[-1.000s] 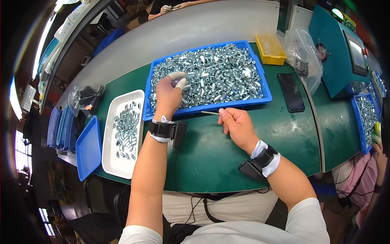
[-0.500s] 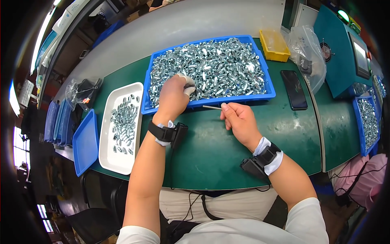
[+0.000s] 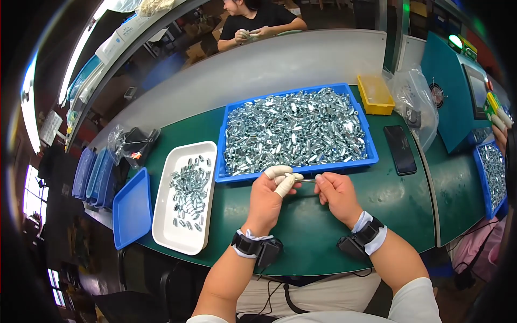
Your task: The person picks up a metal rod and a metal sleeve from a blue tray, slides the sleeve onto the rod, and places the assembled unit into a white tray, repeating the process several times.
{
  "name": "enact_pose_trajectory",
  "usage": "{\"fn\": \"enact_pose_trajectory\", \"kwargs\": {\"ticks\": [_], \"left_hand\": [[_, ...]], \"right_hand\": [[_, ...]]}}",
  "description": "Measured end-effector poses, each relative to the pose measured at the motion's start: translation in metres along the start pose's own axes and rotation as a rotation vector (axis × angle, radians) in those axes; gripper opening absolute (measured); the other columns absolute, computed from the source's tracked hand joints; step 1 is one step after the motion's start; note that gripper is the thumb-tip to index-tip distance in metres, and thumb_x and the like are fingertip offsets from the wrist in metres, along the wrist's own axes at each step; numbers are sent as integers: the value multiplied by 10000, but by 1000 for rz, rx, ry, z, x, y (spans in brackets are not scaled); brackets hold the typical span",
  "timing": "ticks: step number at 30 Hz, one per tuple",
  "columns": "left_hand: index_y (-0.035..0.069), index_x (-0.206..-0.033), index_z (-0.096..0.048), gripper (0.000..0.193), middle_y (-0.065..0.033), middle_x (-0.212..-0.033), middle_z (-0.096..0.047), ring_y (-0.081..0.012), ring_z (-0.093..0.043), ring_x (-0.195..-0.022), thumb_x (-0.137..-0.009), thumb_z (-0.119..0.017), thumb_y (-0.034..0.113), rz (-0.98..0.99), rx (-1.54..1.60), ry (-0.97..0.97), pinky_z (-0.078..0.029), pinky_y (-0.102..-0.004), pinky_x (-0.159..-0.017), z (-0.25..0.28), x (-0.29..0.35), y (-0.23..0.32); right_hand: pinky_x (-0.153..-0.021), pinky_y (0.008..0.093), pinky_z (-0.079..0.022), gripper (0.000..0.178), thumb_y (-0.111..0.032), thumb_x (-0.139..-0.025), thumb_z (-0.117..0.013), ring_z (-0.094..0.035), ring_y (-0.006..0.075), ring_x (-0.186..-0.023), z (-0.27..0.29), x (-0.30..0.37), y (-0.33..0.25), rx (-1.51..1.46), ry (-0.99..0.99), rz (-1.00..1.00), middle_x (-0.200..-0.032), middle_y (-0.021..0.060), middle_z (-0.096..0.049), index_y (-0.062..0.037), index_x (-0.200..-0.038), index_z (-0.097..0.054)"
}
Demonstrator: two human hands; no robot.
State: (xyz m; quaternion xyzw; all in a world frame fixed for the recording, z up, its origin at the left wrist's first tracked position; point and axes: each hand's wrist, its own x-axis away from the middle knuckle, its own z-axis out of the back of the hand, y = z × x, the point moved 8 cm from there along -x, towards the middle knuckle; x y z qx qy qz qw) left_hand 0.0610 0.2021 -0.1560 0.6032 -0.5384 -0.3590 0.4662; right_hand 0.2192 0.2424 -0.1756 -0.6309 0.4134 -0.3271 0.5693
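Observation:
My left hand [image 3: 265,202], with white cots on several fingers, is closed in a pinch just in front of the large blue tray [image 3: 220,167]. Whatever its fingertips hold is hidden. A thin metal rod [image 3: 308,181] runs from my right hand [image 3: 340,198] to the left fingertips; the right thumb and fingers grip it. Small shiny metal sleeve-like parts [image 3: 293,129] fill the blue tray. To the left, a white tray [image 3: 165,231] carries a loose pile of similar metal parts [image 3: 188,192].
A shallow blue tray [image 3: 132,209] leans beside the white one. Right of the big tray are a phone [image 3: 400,151], a yellow box [image 3: 375,97], a clear plastic bag [image 3: 425,107] and a teal machine [image 3: 451,91]. Across the grey partition [image 3: 323,54] sits another person [image 3: 258,27].
My left hand has come out of the blue tray toward me and now meets the rod's tip. My right hand still grips the rod. The view has shifted, showing the person opposite.

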Motion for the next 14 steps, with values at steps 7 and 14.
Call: {"fn": "enact_pose_trajectory", "kwargs": {"ticks": [7,14], "left_hand": [[33,-987,-586,103,-102,-957,-685,-134,-641,-824,-914,-628,92,-1,-70,-42,-505,-234,-699,-9,3,-9],[59,-976,-596,128,-82,-913,-690,-121,-639,-794,-926,-630,172,99,-321,-133,-504,-230,-679,-11,8,-23]], "right_hand": [[-468,227,-367,321,-210,-963,-541,-479,47,-502,-4,1,-10,181,23,54,-557,-13,-533,-29,-705,-599],[-486,280,-411,252,-182,-943,-559,-521,179,-477,-12,10,-25,467,5,236,-605,27,-618,-32,-771,-666]]}}
